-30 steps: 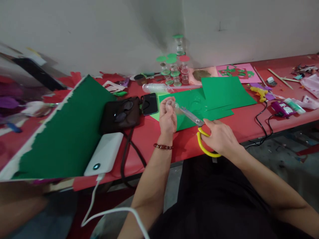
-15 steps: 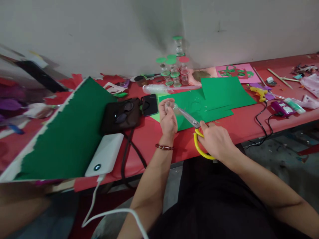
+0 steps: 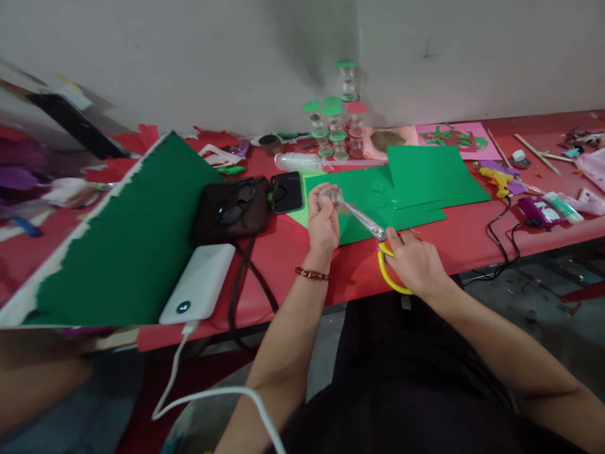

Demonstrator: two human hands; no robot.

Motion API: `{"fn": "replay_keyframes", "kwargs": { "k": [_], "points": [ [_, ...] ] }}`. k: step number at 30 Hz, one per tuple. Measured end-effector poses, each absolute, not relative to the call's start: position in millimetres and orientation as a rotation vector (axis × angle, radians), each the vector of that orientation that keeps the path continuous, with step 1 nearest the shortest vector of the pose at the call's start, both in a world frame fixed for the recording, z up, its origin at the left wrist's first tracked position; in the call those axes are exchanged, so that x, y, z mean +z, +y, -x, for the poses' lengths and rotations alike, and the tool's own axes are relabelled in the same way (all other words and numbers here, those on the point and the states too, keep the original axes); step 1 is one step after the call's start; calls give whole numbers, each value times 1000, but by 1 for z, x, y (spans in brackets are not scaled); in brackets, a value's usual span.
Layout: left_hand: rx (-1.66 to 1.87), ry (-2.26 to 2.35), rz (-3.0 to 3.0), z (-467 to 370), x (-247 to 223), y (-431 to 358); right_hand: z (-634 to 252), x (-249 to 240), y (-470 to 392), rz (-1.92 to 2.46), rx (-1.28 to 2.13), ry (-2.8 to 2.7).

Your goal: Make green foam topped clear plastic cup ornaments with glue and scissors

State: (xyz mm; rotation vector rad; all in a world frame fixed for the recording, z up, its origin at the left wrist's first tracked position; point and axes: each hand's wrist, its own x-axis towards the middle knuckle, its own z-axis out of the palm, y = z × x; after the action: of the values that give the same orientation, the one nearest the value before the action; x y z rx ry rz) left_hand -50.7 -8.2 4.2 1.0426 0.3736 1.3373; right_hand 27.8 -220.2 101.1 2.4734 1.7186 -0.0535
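1. Nearest, your right hand point(image 3: 418, 261) is holding the yellow-handled scissors point(image 3: 373, 227), its fingers wrapping the handles; the blades are pointing left and away from you.
2. Slightly farther and to the left, your left hand point(image 3: 324, 224) is holding a clear plastic piece point(image 3: 328, 197), its fingers curling narrowly around it.
3. The blade tips are meeting the piece's right side; whether they are biting into it, you cannot tell from here.
4. Over the last second, little is changing: both hands are keeping nearly the same places, so the scissors are apparently still working at the piece.
5. Beyond, green sheets point(image 3: 435, 176) are lying on the red worktop point(image 3: 293, 258), and clear hourglass-shaped containers point(image 3: 338, 135) are standing farthest.
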Motion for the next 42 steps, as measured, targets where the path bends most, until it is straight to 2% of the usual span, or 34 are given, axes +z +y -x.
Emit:
{"fn": "replay_keyframes", "kwargs": {
  "k": [17,42],
  "points": [
    [1239,326,-927,54,4,-8,-41,81,-225,-2618,181,1750],
    [1106,295,-806,50,2,1,-47,70,-230,-2676,277,1708]
  ]
}}
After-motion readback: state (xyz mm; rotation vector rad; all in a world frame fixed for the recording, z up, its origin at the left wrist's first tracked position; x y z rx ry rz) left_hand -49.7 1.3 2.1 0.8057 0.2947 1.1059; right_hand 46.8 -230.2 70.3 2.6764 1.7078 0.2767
